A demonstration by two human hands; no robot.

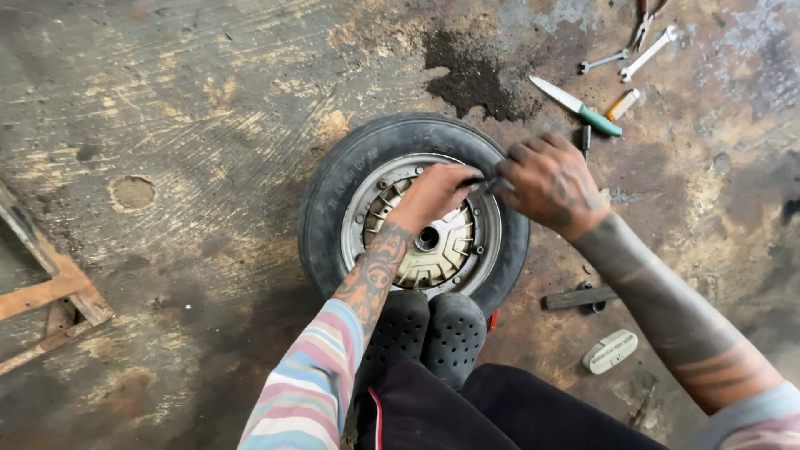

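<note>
Working at the rim of the small wheel [414,215] lying flat on the floor against the person's shoes, left hand [433,193] and right hand [550,182] pinch together on a thin dark tool [487,182], seemingly mid-prying, which calls for steady leverage.

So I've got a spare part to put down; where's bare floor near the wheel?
Bare floor lies left of the wheel, up to the rusty frame. Upper right is crowded: knife, wrenches. Lower right holds a metal bar and a pale block.
</note>
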